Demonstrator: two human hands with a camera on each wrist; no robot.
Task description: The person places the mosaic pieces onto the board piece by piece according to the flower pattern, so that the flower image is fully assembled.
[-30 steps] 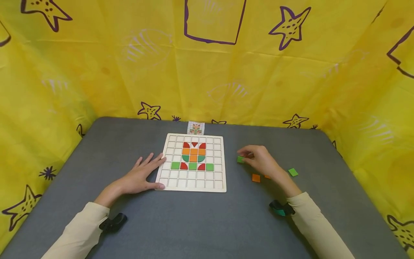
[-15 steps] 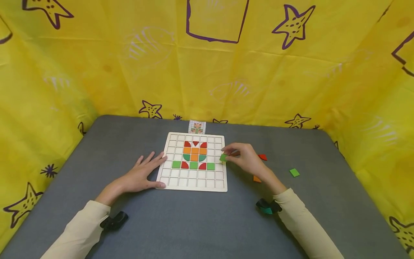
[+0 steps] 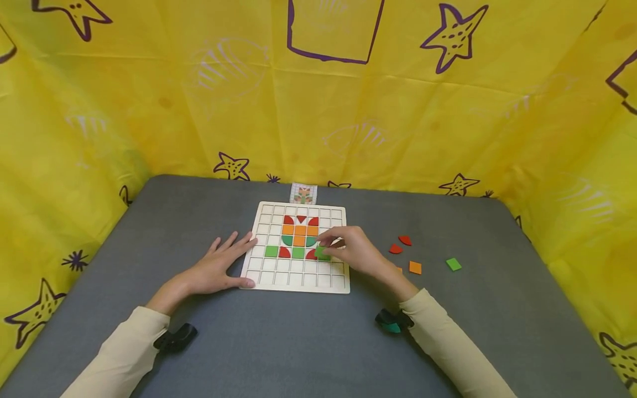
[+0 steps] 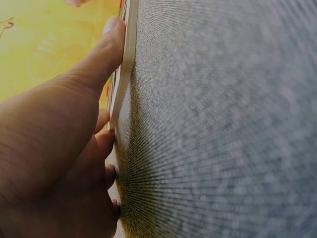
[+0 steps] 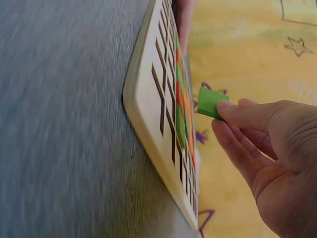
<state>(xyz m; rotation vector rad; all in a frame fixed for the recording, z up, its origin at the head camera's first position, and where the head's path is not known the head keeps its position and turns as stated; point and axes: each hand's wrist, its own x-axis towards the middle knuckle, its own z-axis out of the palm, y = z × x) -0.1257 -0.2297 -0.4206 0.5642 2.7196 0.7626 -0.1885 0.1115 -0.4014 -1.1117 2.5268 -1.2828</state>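
Observation:
A wooden grid board lies on the grey table, with red, orange and green tiles set in a flower-like pattern. My left hand rests at the board's left edge, fingers spread, thumb on its near left corner; in the left wrist view the thumb lies along the rim. My right hand pinches a light green square tile between thumb and fingers. It holds that tile a little above the board, over the right end of the row with green squares and red quarter-circles.
Right of the board lie two red quarter-circle tiles, an orange square tile, another orange one partly hidden by the right wrist, and a green square tile. A small pattern card lies behind the board. A yellow curtain surrounds the table.
My right hand has picked the green tile up from the table and carried it left over the board. The loose tiles by its wrist have come into view. My left hand stays put.

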